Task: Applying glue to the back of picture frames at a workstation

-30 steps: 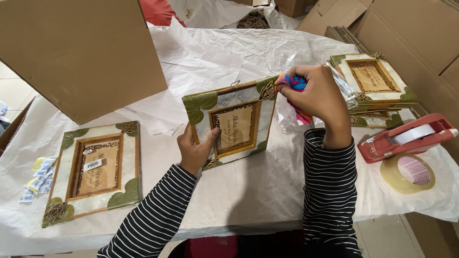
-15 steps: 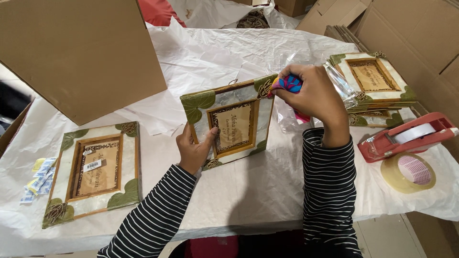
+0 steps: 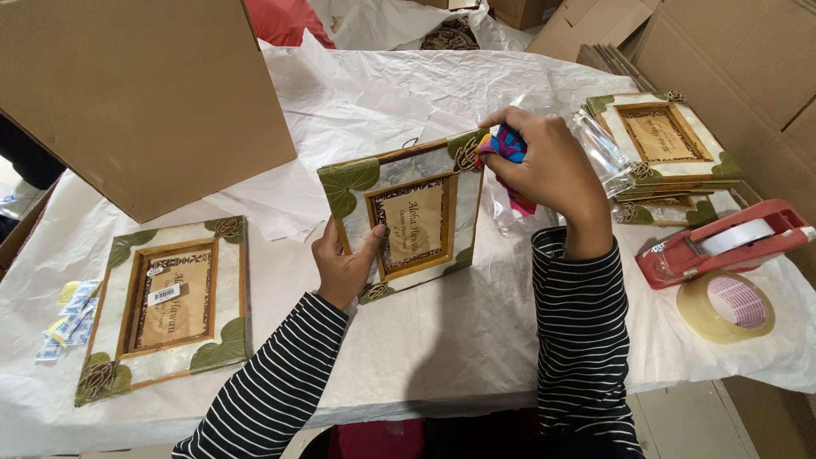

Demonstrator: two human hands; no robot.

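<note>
Right now the person at the table holds a picture frame tilted up off the white paper covering, its face toward them. It sits at the centre of the view, with green leaf corners, a pale shell-like border and a wooden inner rim. The left hand grips its lower left edge at about seven o'clock, fingers wrapped behind and the thumb lying across the front. The right hand is closed tight around a bright blue and pink cloth, pressing it against the frame's top right corner at about two o'clock. Both arms wear black and white striped sleeves.

At about eight o'clock from the held frame a second matching frame lies flat on the paper, a small sticker on its insert. Just beyond it, at nine o'clock near the table edge, is a scatter of small blue and yellow packets. A big brown cardboard box stands at ten to eleven o'clock. At about two o'clock a stack of similar frames rests near the right edge, with clear plastic wrap touching the right hand's far side. At four o'clock lies a red tape dispenser, and just below it a roll of clear tape.
</note>
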